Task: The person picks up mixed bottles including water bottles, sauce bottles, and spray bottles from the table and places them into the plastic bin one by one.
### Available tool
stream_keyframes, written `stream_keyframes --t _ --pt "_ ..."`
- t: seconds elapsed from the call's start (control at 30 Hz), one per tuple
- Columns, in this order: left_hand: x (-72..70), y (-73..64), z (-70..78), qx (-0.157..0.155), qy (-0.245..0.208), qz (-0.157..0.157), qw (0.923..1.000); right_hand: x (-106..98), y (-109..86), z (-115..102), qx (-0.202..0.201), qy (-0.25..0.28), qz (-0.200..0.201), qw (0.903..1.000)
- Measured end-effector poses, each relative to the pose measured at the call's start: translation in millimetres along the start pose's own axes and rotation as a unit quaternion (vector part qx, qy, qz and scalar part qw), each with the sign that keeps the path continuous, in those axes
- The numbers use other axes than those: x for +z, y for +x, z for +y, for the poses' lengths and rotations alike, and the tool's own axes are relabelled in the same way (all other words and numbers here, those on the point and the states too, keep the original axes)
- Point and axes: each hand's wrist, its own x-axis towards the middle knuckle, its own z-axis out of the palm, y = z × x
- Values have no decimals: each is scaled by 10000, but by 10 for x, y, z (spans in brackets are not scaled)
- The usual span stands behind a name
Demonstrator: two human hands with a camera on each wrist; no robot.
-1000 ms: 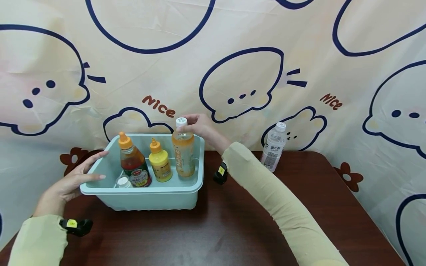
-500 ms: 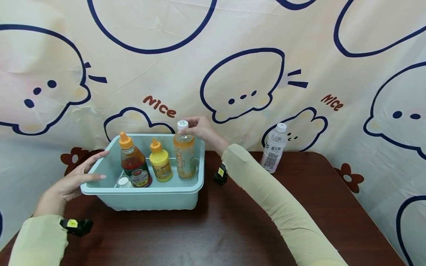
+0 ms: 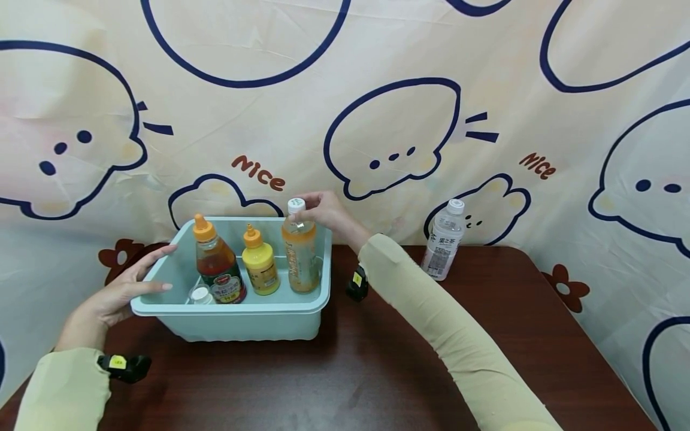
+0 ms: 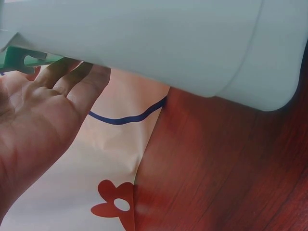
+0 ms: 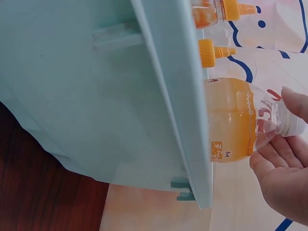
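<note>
At the right end of a pale blue-green plastic bin [image 3: 232, 323], my right hand [image 3: 326, 212] pinches a drink bottle [image 3: 302, 254] around its neck, just below the white cap. The bottle stands upright inside the bin, its orange-tinted upper part above the rim in the right wrist view. My left hand [image 3: 121, 293] grips the bin's left end, thumb and forefinger over the rim. Other fingers reach up under that rim in the left wrist view. Beside the held bottle are a yellow squeeze bottle [image 3: 260, 266] and a dark sauce bottle [image 3: 218, 269] with an orange nozzle cap.
A white-capped container [image 3: 201, 295] sits low in the bin's front left corner, mostly hidden. A clear labelled drink bottle [image 3: 444, 239] stands at the back of the dark wood table [image 3: 377, 359]. A printed cloth [image 3: 399, 48] hangs close behind.
My right hand has lowered the drink bottle slightly into the bin, and its cap now sits a little lower. My left hand and the other bottles have stayed put.
</note>
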Motion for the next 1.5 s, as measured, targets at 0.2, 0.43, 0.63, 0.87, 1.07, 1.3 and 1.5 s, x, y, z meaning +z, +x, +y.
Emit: stream_keyframes --t 0.2,0.43,0.63,0.87,1.07,1.3,1.5 --pt "4 3 6 -23 -11 26 10000 12 -2 -24 18 -18 -10 10000" --pt "2 22 12 -108 -121 38 9999 19 -10 -46 16 1 -15 10000" --pt "5 21 17 15 -195 -15 9998 -18 -21 -60 24 -24 -37 10000" --pt "6 29 9 -4 -171 -25 9999 -116 -56 -60 102 295 -68 9995" --pt "6 28 12 -3 -79 -45 10000 -216 -87 -61 -3 363 134 9992" --pt "-2 20 5 -50 -11 -39 10000 -329 -122 -65 -172 402 101 9990" --pt "-7 5 -13 -42 -129 -107 9999 -437 -148 -61 -248 505 74 9984"
